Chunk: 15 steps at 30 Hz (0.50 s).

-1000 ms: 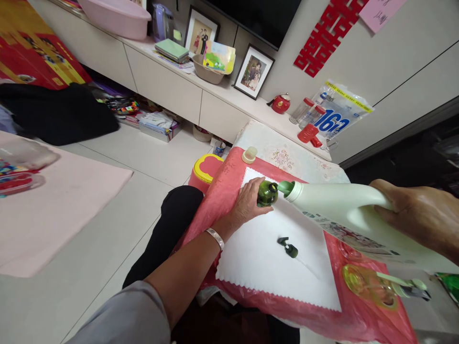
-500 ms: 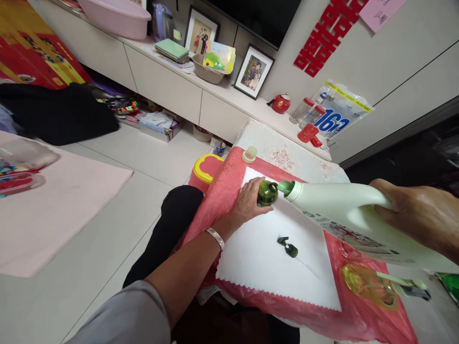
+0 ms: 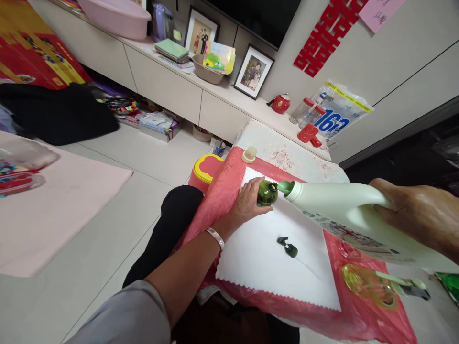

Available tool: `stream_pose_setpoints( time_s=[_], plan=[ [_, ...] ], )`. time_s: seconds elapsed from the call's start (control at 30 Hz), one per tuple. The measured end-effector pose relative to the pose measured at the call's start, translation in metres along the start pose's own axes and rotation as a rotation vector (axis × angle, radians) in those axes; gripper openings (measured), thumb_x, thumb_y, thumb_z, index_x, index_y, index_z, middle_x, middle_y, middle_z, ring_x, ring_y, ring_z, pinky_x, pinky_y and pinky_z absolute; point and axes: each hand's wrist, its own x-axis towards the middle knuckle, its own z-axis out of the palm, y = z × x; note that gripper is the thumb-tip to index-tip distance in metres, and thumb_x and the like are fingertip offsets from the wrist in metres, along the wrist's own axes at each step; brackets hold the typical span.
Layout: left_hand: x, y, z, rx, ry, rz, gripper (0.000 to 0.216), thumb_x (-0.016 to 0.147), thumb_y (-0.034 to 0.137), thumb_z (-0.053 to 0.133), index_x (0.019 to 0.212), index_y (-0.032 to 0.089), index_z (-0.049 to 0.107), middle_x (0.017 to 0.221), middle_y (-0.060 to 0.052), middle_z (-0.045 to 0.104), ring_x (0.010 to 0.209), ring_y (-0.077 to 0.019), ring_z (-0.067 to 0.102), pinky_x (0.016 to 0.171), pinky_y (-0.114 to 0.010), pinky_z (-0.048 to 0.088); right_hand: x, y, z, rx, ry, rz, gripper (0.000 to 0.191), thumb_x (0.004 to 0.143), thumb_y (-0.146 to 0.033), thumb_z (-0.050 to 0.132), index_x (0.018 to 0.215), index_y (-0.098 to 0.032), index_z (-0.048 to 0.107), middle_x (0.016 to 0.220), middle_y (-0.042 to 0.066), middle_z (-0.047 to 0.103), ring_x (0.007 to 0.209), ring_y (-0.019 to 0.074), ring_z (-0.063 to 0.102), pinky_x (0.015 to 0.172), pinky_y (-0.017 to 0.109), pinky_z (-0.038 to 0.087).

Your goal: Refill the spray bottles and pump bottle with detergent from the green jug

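My left hand (image 3: 247, 203) is wrapped round a small dark green bottle (image 3: 267, 193) that stands on a white cloth (image 3: 265, 258). My right hand (image 3: 423, 215) grips the handle of a large pale green jug (image 3: 344, 210), tipped on its side. The jug's green spout (image 3: 284, 187) rests against the small bottle's open mouth. A dark green pump top (image 3: 288, 247) lies loose on the white cloth, just in front of the bottle.
The cloth lies on a pink plastic sheet (image 3: 229, 181) over a small table. A cream cap (image 3: 249, 154) sits at its far edge; a yellow glass dish (image 3: 369, 285) with a tool stands at the right. A pink-and-yellow stool (image 3: 205, 171) stands beside the table.
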Motion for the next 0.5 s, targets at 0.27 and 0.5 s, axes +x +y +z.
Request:
stream_pose_setpoints(
  time_s=[0.27,0.5],
  plan=[
    [-0.0003,0.0000,0.0004,0.004,0.007,0.014,0.099,0.065,0.033,0.089,0.146,0.023,0.033,0.146,-0.016,0.050,0.137,-0.0356,0.049,0.113,-0.054,0.041,-0.0019,-0.0025,-0.0048,-0.054,-0.013,0.007,0.006,0.088,-0.033,0.047,0.093,-0.029,0.048,0.080,0.005,0.064,0.073,0.0254,0.066,0.056,0.031,0.038],
    [-0.0003,0.0006,0.0000,0.008,0.004,0.011,0.099,0.065,0.033,0.089,0.145,0.022,0.033,0.147,-0.017,0.050,0.137,-0.0358,0.048,0.113,-0.054,0.041,-0.0007,-0.0028,-0.0057,-0.072,-0.062,0.032,0.005,0.090,-0.030,0.047,0.095,-0.030,0.048,0.081,0.004,0.064,0.074,0.0251,0.067,0.057,0.031,0.039]
  ],
)
